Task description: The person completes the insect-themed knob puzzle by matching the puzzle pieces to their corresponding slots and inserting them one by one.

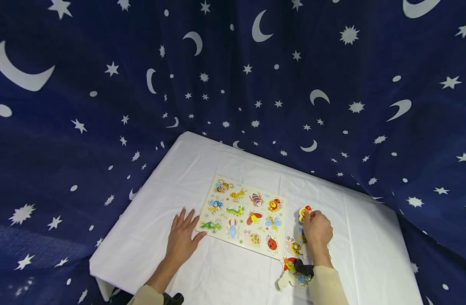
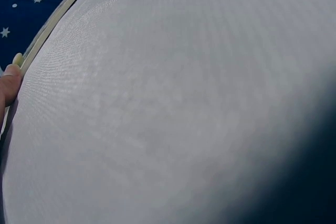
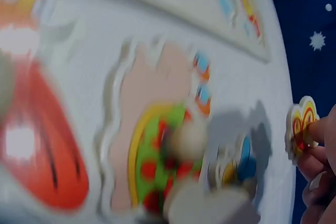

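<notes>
A wooden insect puzzle board (image 1: 225, 212) lies on the white-covered table, its pictures in rows. At its near left corner my left hand (image 1: 182, 243) rests with the fingers spread and the thumb touching the edge; the left wrist view catches only the thumb (image 2: 10, 85) against the board's edge. My right hand (image 1: 317, 228) pinches a red and yellow puzzle piece (image 3: 303, 127) just right of the board. Under and beside that forearm lie loose pieces: a snail-like piece (image 1: 294, 246) with a knob, a red insect piece (image 1: 288, 264), and a blue one partly hidden.
A pale piece (image 1: 286, 280) lies face down near the table's front. White cloth (image 1: 370, 254) covers the table. A dark blue curtain (image 1: 233, 51) with moons and stars hangs around the back and sides.
</notes>
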